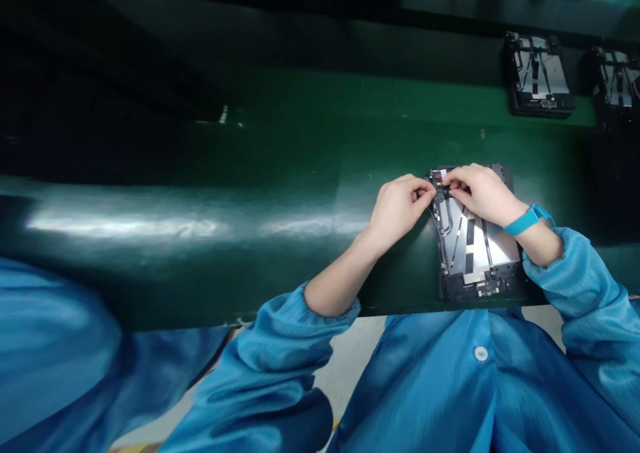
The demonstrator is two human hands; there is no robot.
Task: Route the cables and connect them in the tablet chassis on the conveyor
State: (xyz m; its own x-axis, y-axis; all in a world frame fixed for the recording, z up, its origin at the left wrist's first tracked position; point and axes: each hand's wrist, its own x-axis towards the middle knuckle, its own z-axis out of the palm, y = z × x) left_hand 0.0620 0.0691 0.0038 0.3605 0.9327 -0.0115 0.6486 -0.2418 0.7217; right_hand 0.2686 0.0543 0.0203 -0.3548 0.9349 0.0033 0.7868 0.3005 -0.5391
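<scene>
A flat electronic device (503, 240), opened to show silver panels, thin cables and black edge parts, lies on the green work surface near its front edge. Over its upper left corner both hands meet. My left hand (400, 206) comes in from the left with thumb and fingers pinched at the corner, beside a thin dark cable (436, 218) along the device's left side. My right hand (483, 190), with a blue band at the wrist, reaches across the top; its thumb and forefinger close in by a small orange-marked part. Whatever sits between the fingertips is too small to name.
Two similar opened devices stand at the back right, one nearer (543, 76) and one at the edge (617, 80). The green work surface (300, 153) stretches leftward. Another person's blue sleeve (50, 346) is at the lower left. A dark ledge runs along the back.
</scene>
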